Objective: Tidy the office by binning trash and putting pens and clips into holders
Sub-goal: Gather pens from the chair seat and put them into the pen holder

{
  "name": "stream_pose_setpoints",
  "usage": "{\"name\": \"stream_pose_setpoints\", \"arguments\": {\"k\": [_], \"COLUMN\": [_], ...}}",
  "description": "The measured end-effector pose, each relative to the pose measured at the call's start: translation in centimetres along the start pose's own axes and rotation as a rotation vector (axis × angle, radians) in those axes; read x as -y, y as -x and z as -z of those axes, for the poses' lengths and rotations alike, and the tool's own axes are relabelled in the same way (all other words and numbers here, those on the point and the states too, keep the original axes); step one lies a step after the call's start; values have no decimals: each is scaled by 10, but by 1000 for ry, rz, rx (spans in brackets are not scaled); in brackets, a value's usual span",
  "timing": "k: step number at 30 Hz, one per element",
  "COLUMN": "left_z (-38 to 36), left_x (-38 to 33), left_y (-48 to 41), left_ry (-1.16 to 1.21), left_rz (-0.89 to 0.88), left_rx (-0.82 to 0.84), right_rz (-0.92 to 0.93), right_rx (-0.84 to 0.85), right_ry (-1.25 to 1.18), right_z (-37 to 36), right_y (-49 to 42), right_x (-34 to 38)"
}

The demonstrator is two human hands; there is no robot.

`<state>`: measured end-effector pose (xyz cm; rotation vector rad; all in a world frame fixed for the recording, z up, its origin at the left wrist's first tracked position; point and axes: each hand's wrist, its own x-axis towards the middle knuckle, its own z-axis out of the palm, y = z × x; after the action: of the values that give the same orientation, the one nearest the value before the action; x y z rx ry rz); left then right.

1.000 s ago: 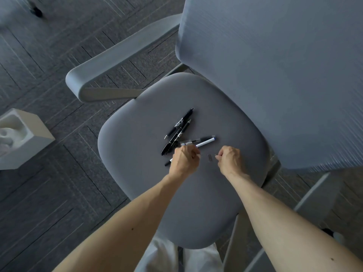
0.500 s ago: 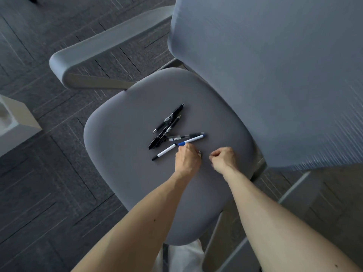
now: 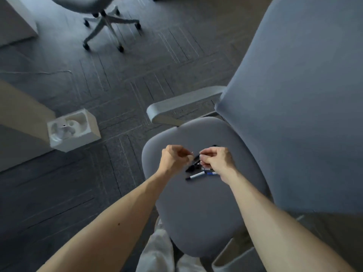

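Several pens lie on the grey chair seat [image 3: 196, 203]: black pens [image 3: 192, 167] partly hidden behind my hands, and a white pen with blue trim [image 3: 197, 175] nearest me. My left hand [image 3: 172, 160] is raised above the seat, thumb and forefinger pinching a tiny paper clip [image 3: 192, 153] that shows only as a glint. My right hand [image 3: 216, 160] hovers just to the right of it, fingers curled and pinched together on another small clip that is mostly hidden. The fingertips of both hands nearly meet.
A white square bin [image 3: 78, 138] with crumpled trash stands on the carpet to the left. The chair's backrest [image 3: 294, 95] rises at right, its armrest [image 3: 176, 107] behind the seat. A second wheeled chair [image 3: 106, 18] stands far back, a desk panel [image 3: 19, 114] at left.
Both hands have lifted off the seat and drawn together. My left hand took the clip that lay beside the pens. My head has tilted up, showing more floor and the bin.
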<state>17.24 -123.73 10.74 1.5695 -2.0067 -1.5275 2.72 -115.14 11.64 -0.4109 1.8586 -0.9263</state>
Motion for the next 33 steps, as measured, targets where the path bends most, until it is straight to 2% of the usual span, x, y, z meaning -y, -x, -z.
{"name": "stream_pose_setpoints", "arguments": {"k": [8, 12, 16, 21, 26, 33], "left_z": [234, 343, 443, 545, 629, 668], "left_x": [-41, -18, 25, 101, 203, 326], "left_y": [111, 194, 290, 400, 500, 630], "left_ry": [88, 234, 320, 427, 498, 629], "left_rz": [-71, -67, -54, -29, 7, 140], "left_rx": [-351, -505, -727, -910, -1074, -1214], "right_rz": [375, 493, 543, 612, 671, 695], "right_rx": [456, 685, 912, 1095, 1239, 1412], "right_ry": [127, 183, 242, 312, 452, 675], "right_z": [-135, -237, -353, -500, -651, -803], "right_y": [107, 184, 268, 373, 465, 577], "right_x": [195, 261, 300, 306, 283, 206]}}
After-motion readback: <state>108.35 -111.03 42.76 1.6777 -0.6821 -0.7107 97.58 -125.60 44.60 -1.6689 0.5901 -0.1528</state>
